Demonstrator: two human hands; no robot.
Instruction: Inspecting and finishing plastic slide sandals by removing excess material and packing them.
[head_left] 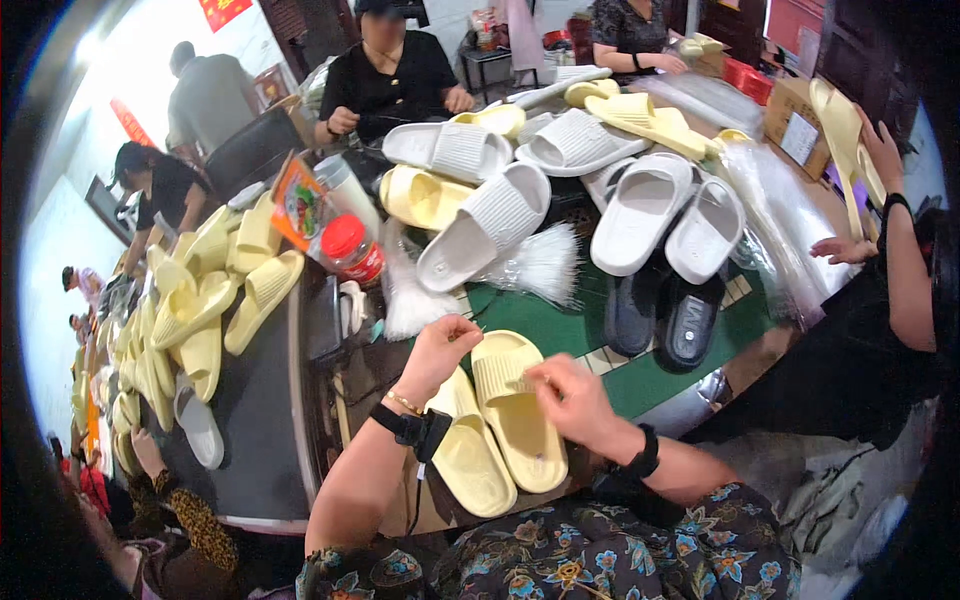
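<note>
A pair of pale yellow slide sandals lies in front of me, soles down and toes away: the left sandal (468,468) and the right sandal (532,440) touch along their sides. Above their toe end, my left hand (445,352) is closed in a pinch; whatever its fingertips hold is too small to make out. My right hand (572,395), a little blurred, hovers over the right sandal's ribbed strap with its fingers curled together. Anything between those fingers is hidden. Beyond lie bundles of thin white plastic strands (545,262) (418,300).
Grey slides (487,225) and yellow ones pile up ahead, with dark slides (690,320) on the green mat (500,310). A red-lidded jar (350,247) stands left of them. Yellow slides (190,310) heap on a dark belt (260,430). Co-workers sit around; one at right holds yellow slides (840,130).
</note>
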